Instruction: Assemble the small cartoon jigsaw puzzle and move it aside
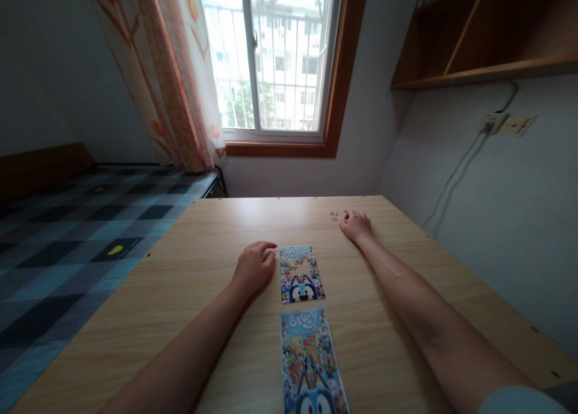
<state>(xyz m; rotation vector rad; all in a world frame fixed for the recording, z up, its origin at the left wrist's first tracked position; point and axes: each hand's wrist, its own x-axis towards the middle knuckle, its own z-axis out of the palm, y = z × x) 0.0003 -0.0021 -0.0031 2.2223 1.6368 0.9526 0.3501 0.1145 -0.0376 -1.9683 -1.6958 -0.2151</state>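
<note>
A small, partly filled jigsaw puzzle (303, 289) lies on the table, with a bare gap in its upper middle. Beside its left edge rests my left hand (255, 265), index finger stretched toward the puzzle and nothing visible in its grasp. Farther off to the right, my right hand (357, 225) is lowered to the tabletop, its fingers bent with a gap between thumb and index finger. Several loose puzzle pieces (333, 216) lie just left of it, and some small bits show at its fingertips. Nearer to me is a printed Bluey picture sheet (309, 354).
The wooden table (217, 221) ends near the wall under a window (284, 71). To the left is a bed with a checked cover (135, 215), beside a hanging curtain (167, 71). A wall shelf (487, 71) and a socket with a cable (494, 123) are at right.
</note>
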